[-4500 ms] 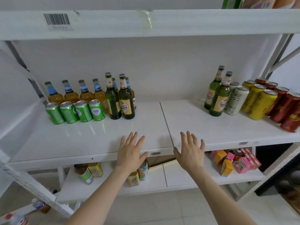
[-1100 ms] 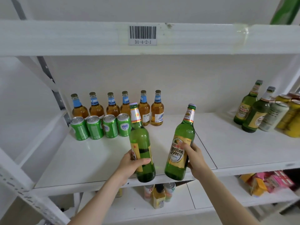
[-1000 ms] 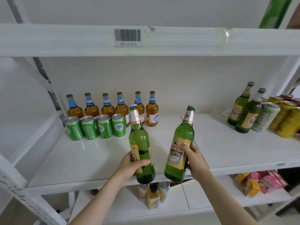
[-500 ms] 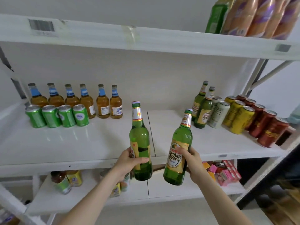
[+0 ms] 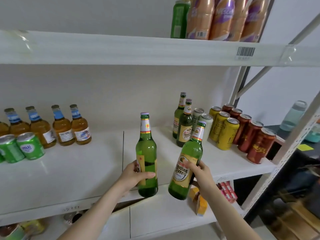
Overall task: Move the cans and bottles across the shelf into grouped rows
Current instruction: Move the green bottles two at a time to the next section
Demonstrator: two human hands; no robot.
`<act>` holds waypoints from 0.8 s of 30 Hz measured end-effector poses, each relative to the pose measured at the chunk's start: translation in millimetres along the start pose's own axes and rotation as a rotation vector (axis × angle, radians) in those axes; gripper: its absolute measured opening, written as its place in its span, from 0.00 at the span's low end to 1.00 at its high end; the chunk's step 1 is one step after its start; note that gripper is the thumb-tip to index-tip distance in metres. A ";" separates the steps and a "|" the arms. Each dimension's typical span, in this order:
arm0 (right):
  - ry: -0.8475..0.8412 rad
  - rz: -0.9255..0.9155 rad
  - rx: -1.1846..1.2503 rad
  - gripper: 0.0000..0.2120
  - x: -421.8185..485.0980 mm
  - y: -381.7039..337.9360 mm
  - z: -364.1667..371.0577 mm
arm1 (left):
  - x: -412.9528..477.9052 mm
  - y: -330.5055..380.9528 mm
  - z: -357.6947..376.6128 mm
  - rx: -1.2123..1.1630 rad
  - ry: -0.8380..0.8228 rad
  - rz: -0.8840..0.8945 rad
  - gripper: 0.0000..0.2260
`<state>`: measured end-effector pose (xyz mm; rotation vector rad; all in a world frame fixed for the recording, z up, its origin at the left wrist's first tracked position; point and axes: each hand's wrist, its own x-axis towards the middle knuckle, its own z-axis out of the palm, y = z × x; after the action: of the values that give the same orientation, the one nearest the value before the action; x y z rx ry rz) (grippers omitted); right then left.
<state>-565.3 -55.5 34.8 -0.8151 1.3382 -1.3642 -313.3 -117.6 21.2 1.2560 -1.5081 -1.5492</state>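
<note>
My left hand (image 5: 136, 175) grips a green beer bottle (image 5: 146, 153) upright in front of the white middle shelf (image 5: 69, 179). My right hand (image 5: 201, 175) grips a second green beer bottle (image 5: 187, 163) with a yellow label, tilted slightly right. Both bottles hang just off the shelf's front edge. Two matching green bottles (image 5: 185, 125) stand at the back right, beside white cans (image 5: 207, 125), yellow cans (image 5: 226, 134) and red cans (image 5: 254, 137). At the left stand several amber bottles (image 5: 62, 127) behind green cans (image 5: 30, 146).
The top shelf (image 5: 121, 49) carries large orange and green bottles (image 5: 216, 16). A lower shelf (image 5: 164, 215) holds small boxes and jars. A slanted metal upright (image 5: 284, 153) bounds the right side, with a pale water bottle (image 5: 292, 116) beyond it.
Since 4.5 s ago my hands took the two green bottles from the left group. Over the last second they carried them rightward, and the view swung toward the right-hand bottles and cans.
</note>
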 end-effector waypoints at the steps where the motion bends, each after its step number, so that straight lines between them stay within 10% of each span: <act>1: 0.000 -0.001 -0.005 0.12 6.8 -2.5 -9.7 | 6.1 0.8 9.8 -0.006 0.009 -0.001 0.27; 24: -0.277 -0.224 -0.227 0.24 134.0 -39.4 -85.7 | 72.2 13.7 119.9 0.014 0.300 -0.010 0.25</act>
<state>-688.5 -163.5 35.6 -1.2916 1.2223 -1.2260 -451.2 -141.1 6.9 1.4334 -1.3229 -1.2898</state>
